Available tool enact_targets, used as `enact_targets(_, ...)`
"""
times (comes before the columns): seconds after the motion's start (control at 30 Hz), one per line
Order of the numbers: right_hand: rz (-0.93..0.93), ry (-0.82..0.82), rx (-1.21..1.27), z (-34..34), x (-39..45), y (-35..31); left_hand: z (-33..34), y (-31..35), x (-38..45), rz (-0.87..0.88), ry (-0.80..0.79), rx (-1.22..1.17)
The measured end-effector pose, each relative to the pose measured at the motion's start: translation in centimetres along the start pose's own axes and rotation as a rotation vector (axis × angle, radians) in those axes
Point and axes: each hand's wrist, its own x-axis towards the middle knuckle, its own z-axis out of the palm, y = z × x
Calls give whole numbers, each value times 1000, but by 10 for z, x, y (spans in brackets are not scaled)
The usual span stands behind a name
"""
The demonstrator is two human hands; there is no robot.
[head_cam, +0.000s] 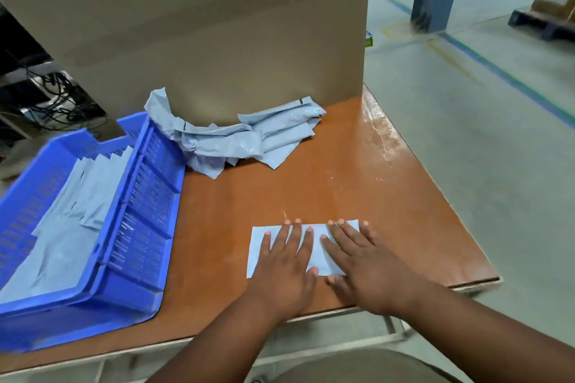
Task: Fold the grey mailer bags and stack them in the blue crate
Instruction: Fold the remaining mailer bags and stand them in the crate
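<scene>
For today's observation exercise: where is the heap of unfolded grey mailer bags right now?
In the head view, the heap lies at the table's far side, against the cardboard box, just right of the blue crate.

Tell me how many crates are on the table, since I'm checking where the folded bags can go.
1: the blue crate sits at the table's left side, with grey mailer bags inside. Nothing suggests another, though the cardboard box blocks the view behind.
</scene>
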Motion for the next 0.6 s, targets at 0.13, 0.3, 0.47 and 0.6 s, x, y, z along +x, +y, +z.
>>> enact_targets(0.13, -10, -56, 8, 19, -2, 11, 16, 0, -4, -64, 0, 23)
enact_targets(0.3, 8, -160, -9, 7, 13, 22, 17, 9, 7, -166, -29, 2)
enact_targets(0.47, 37, -150, -10, -6, 16, 10, 10, -1, -10, -166, -11, -16)
enact_targets(0.6, -60, -66, -33, -12, 32, -20, 15, -48, -33, -197, 37, -31)
